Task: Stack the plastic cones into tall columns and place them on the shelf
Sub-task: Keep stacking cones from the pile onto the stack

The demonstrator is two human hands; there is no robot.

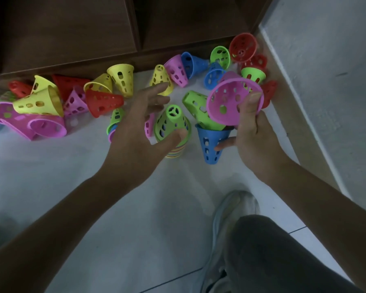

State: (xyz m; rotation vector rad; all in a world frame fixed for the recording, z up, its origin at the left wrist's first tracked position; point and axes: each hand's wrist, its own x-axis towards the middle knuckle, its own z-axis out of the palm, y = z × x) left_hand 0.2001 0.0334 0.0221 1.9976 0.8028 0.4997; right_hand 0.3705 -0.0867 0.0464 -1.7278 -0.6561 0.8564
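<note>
The right hand [250,132] was seen gripping a pink cone [230,102] by its wide rim, with the thumb pressed on the rim edge and the open mouth turned toward the camera. In the same hand a blue cone [211,144] was held with its narrow end pointing down, and a green cone [197,108] was lying tilted in the mouth of that blue cone. How the fingers were placed behind the blue cone could not be told clearly.

The left hand [140,127] was held with spread, relaxed fingers, grasping nothing. Its thumb was touching the lower side of the green top cone of a stacked column [172,125], which was standing upright on the white floor [114,208] between the two hands. Striped rims of several colours were visible at the foot of this column.

Relative to the column, a heap of yellow, red and pink loose cones [51,102] was scattered far to the left, and more blue, green and red cones [230,60] were lying behind it to the right, near the wall corner. Behind the column, the dark wooden shelf [72,39] was standing along the floor edge, with cones lying against its base. In front of the column, nearer to the camera, a pale shoe [230,212] and a knee in dark trousers [273,250] were visible.
</note>
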